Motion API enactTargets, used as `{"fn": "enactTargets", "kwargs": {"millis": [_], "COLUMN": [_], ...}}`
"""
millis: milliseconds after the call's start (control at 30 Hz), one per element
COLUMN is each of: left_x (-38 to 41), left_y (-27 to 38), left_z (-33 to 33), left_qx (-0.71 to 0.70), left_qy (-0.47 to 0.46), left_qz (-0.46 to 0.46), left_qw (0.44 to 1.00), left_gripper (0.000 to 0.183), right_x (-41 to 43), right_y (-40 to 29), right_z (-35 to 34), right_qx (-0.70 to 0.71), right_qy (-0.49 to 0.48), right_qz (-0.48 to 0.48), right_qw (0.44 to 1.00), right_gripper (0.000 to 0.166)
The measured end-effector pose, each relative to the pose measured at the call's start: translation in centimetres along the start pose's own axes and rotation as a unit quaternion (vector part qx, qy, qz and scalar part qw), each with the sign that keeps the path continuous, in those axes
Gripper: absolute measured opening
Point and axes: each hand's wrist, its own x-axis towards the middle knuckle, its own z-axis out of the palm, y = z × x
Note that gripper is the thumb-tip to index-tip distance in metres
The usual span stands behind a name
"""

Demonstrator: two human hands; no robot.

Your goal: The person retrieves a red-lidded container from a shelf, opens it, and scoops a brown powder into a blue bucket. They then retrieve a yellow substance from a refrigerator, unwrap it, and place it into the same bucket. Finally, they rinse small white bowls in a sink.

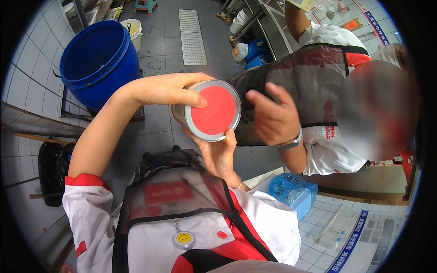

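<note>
A round can (215,111) with a red end face and a silvery metal rim is held in front of my chest, its end tilted towards the camera. Small print marks the red face. My left hand (164,89) wraps the can's far side, with the thumb pressed on the red face. From below, my right hand (218,153) supports it, thumb at the rim and fingers partly hidden behind. Just right of the can, without touching it, is a co-worker's hand (276,117), slightly blurred, wearing a wristwatch (293,143).
A co-worker in a dark apron (290,78) stands close on the right. At upper left are a large blue plastic barrel (99,61) and a white bucket (136,36). Metal shelving (273,27) stands beyond, with jugs (240,52) beneath. A blue plastic bag (290,187) lies lower right.
</note>
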Motion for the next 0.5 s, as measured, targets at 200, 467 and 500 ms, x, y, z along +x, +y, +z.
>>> {"fn": "enactTargets", "kwargs": {"millis": [200, 467, 500], "left_x": [-1.1, -2.8, -3.6], "left_y": [-0.4, -2.8, -3.0], "left_z": [1.5, 4.6, 5.4], "left_qx": [-0.006, -0.116, -0.17], "left_qy": [0.006, 0.092, 0.13], "left_qz": [-0.002, 0.137, 0.099], "left_qw": [1.0, 0.979, 0.972], "left_gripper": [0.075, 0.089, 0.089], "right_x": [-1.8, -3.3, -2.9], "right_y": [1.0, 0.8, 0.9], "right_z": [-0.8, -3.0, -3.8], "right_qx": [0.002, -0.202, -0.253], "right_qy": [0.003, 0.0, -0.01], "right_qz": [0.0, -0.192, -0.239], "right_qw": [1.0, 0.96, 0.937], "right_gripper": [0.094, 0.111, 0.114]}}
